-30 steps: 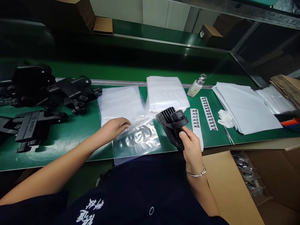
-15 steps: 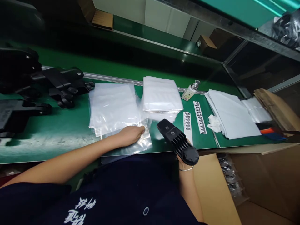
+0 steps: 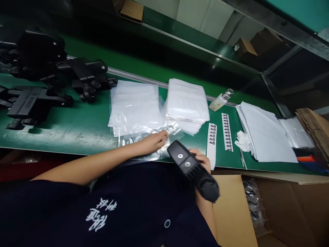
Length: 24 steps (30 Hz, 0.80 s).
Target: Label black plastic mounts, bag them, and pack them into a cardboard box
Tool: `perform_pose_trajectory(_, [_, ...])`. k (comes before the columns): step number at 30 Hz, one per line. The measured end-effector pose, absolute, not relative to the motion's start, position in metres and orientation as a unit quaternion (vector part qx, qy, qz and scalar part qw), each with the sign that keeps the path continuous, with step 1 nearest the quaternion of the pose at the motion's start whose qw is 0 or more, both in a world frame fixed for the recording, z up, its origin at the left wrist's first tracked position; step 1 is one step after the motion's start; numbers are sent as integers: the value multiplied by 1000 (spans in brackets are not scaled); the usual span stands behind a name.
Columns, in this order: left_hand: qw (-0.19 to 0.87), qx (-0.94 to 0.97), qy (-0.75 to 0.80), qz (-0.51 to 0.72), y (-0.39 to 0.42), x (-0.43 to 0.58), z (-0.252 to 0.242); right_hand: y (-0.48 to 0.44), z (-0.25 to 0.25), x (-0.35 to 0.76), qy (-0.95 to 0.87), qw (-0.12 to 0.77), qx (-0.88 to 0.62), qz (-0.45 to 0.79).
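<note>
With fingers pinched together, my left hand (image 3: 153, 142) grips the edge of a clear plastic bag (image 3: 151, 156) lying at the front of the bench. My right hand (image 3: 202, 159) holds a black ribbed plastic part (image 3: 191, 169) with two screw heads and a rounded end; the part hides much of the palm. Behind my left hand lies a flat pile of clear bags (image 3: 136, 106). A taller stack of white foam pouches (image 3: 187, 101) stands to its right. Two label strips, the nearer one (image 3: 211, 137) and the farther one (image 3: 227, 132), lie right of my right hand.
Black plastic assemblies (image 3: 33, 103) sit at the left of the green bench (image 3: 84, 133). To the right are a pump bottle (image 3: 220, 100), crumpled tissue (image 3: 243, 140), tweezers (image 3: 243, 159) and white sheets (image 3: 267, 133). An open carton (image 3: 231, 209) stands below the front edge.
The black part has turned to show its screw heads more squarely, and it sits lower and closer to my body. My left hand still pinches the bag. The view has shifted.
</note>
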State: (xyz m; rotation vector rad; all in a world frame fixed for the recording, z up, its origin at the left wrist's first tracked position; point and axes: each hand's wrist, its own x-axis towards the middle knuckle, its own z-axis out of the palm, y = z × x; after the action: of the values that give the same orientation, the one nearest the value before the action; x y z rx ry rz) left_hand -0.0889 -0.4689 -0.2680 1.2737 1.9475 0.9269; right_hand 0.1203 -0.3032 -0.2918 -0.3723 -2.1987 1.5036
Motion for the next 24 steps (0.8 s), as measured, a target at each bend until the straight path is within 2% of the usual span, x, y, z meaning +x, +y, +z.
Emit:
perform_pose_trajectory(3, [334, 445, 692, 460, -478, -94, -268, -304, -277, 112, -791, 190, -51, 579])
perform_pose_trajectory(5, [302, 436, 700, 479, -487, -97, -264, -307, -268, 107, -826, 183, -51, 530])
perform_pose_trajectory(10, [219, 534, 734, 358, -500, -95, -244, -325, -256, 90, -937, 185, -30, 295])
perform_pose_trajectory(12, [197, 576, 735, 298, -503, -94, -238, -334, -256, 83, -950, 193, -32, 244])
perform_pose_trajectory(15, [179, 604, 733, 257, -506, -97, -230, -348, -259, 76, -937, 249, -105, 223])
perform_pose_trajectory(19, [187, 596, 718, 305, -496, -97, -214, -365, -269, 62, -919, 325, -148, 167])
perform_pose_trajectory(21, [185, 605, 692, 348, -481, -87, -207, -371, -274, 49, -922, 327, -111, 172])
perform_pose_trajectory(24, [194, 678, 603, 374, -456, -55, -204, -374, -279, 30, -930, 284, -74, 221])
